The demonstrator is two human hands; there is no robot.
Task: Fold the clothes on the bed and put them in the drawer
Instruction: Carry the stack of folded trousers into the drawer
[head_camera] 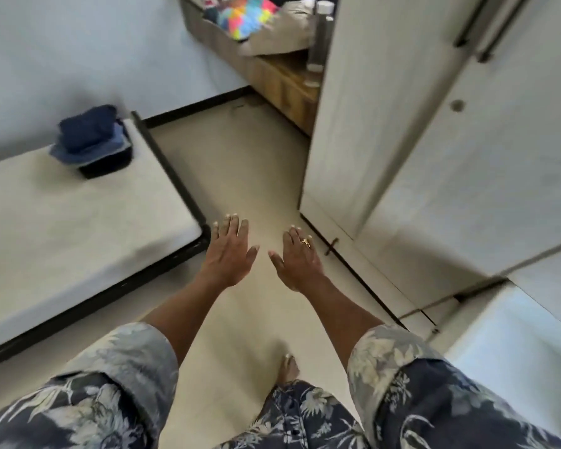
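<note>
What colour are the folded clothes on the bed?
Dark and denim blue clothes, seen in the head view.

Folded blue clothes (91, 140) on bed (62, 228)

Single wide-angle view, worn at head height. Faces forward and steeply down along the floor (240, 176), between the bed (62, 228) on the left and the wardrobe doors (434, 157) on the right. Nearest to the patterned sleeves (117, 361) at the bottom edge, farthest from the wooden cabinet (282, 79) at the top. Bowed toward the borders by the lens.
</note>
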